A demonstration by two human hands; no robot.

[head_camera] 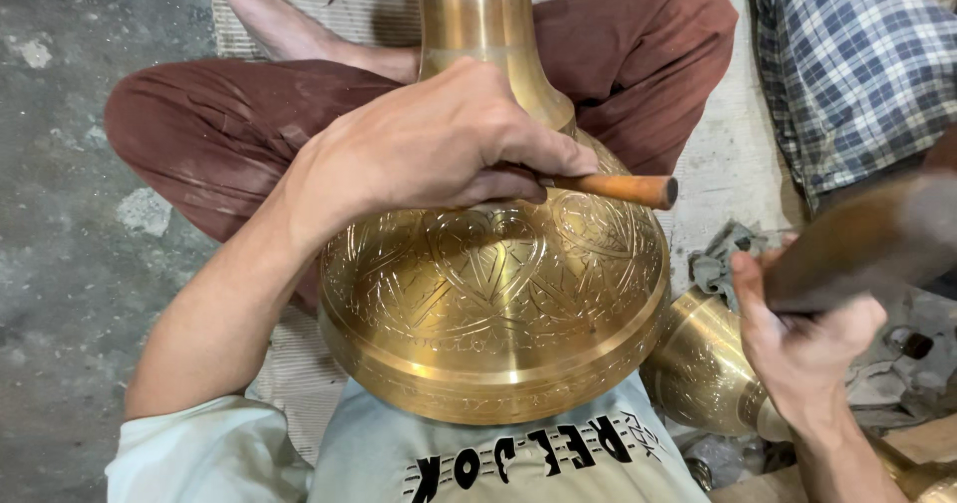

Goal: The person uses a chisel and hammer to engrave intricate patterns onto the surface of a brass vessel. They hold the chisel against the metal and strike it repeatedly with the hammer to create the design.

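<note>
The person is sitting cross-legged in brown trousers [209, 124] on a striped mat [299, 363], cradling an engraved brass vase [498, 294] in the lap, its long axis running away from the body with the neck [478, 14] pointing outward and the wide base toward the shirt. The left hand [439, 149] is clenching a wooden-handled chisel [623, 188] and lying on the vase's shoulder; the handle's long axis is running left to right, its butt end sticking out to the right of the fist, while the working tip is hidden under the hand. The right hand [802, 338] is gripping the handle of a mallet [867, 244], blurred with motion, raised to the right of the vase and well apart from the chisel. The butt of the chisel is lying up and to the left of that hand, and the left hand is the nearer of the 2 to the vase.

I am counting 1 chisel, 1 mallet and 2 brass vessels: the second brass vessel [703, 368] is resting on the floor just beside the first, under the right wrist. A grey rag [723, 259] is lying behind it, and a checked cloth [857, 64] is at the upper right
</note>
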